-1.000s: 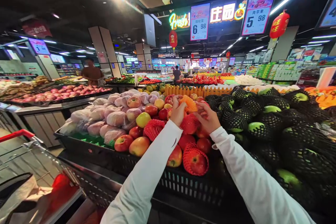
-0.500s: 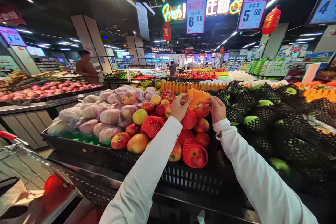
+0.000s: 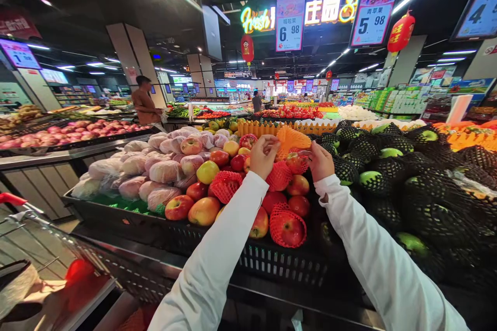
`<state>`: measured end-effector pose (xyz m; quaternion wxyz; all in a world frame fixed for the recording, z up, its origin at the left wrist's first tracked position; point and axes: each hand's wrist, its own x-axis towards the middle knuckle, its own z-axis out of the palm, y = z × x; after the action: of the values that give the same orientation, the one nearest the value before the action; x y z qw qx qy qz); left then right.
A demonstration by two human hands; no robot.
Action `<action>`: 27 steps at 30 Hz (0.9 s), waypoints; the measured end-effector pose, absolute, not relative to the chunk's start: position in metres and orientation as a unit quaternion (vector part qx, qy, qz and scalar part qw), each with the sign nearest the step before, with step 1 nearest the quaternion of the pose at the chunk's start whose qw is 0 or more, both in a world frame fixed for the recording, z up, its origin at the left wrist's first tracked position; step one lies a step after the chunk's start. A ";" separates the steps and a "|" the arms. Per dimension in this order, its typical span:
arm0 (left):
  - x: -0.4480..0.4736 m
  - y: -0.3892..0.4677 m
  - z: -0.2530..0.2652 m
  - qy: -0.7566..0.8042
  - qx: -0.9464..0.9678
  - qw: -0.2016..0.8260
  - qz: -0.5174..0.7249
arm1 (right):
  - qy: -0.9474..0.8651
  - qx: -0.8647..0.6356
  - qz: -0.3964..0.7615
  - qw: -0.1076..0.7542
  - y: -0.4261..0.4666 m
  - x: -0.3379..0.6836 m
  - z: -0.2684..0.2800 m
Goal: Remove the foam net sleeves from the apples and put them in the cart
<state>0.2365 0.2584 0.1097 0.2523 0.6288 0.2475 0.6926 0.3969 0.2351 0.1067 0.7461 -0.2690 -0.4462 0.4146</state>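
Note:
An orange foam fruit net (image 3: pixel 292 140) is spread between my hands, above the apples. My left hand (image 3: pixel 263 158) is closed in a pinch at the net's left edge. At the net's right end, the fingers of my right hand (image 3: pixel 321 161) are pinched together; part of the grip is hidden. Just below lie an apple in a red foam net (image 3: pixel 297 162) and another red foam net (image 3: pixel 279 176). Bare apples (image 3: pixel 204 211) and a netted apple (image 3: pixel 288 227) fill the front of the black crate (image 3: pixel 279 264).
Film-wrapped fruit (image 3: pixel 165 171) is heaped on the left, and green fruit in black nets (image 3: pixel 382 178) on the right. A shopping cart (image 3: pixel 34 232) stands at lower left. A person (image 3: pixel 145 103) is beyond the display, near a bin of reddish-purple produce (image 3: pixel 73 134).
My left hand has shifted slightly left, and the orange net looks more spread out. My right hand has barely moved. The person in the background has moved to the right.

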 end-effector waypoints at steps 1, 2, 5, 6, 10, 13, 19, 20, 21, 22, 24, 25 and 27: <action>0.237 0.259 0.109 0.238 0.650 0.236 0.682 | -0.451 -0.269 0.420 0.740 0.234 0.397 0.107; 0.237 0.259 0.108 0.230 0.668 0.222 0.672 | -0.459 -0.269 0.423 0.734 0.233 0.396 0.107; 0.236 0.260 0.105 0.226 0.699 0.196 0.649 | -0.494 -0.266 0.420 0.714 0.229 0.393 0.105; 0.236 0.259 0.105 0.228 0.703 0.193 0.645 | -0.510 -0.263 0.414 0.707 0.228 0.391 0.105; 0.234 0.254 0.107 0.196 0.721 0.193 0.636 | -0.570 -0.263 0.353 0.693 0.226 0.388 0.103; 0.234 0.246 0.110 0.176 0.732 0.208 0.625 | -0.607 -0.297 0.272 0.685 0.224 0.389 0.103; 0.232 0.249 0.112 0.217 0.713 0.116 0.657 | -0.647 -0.378 0.026 0.662 0.220 0.393 0.105; 0.231 0.251 0.112 0.232 0.693 0.102 0.675 | -0.617 -0.386 0.039 0.685 0.222 0.395 0.104; 0.231 0.252 0.113 0.243 0.671 0.087 0.695 | -0.576 -0.394 0.069 0.713 0.226 0.396 0.104; 0.230 0.252 0.113 0.248 0.653 0.073 0.712 | -0.527 -0.402 0.115 0.740 0.230 0.398 0.104; 0.230 0.251 0.113 0.239 0.649 0.050 0.721 | -0.418 -0.399 0.239 0.781 0.239 0.403 0.104; 0.231 0.250 0.112 0.227 0.669 0.045 0.706 | -0.374 -0.390 0.297 0.787 0.243 0.406 0.104; 0.234 0.247 0.111 0.198 0.733 0.042 0.650 | -0.321 -0.370 0.378 0.786 0.250 0.414 0.105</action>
<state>0.2336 0.2468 0.1113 0.0424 0.7329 0.1977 0.6497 0.4142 0.2501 0.1050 0.7859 -0.3698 -0.3211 0.3776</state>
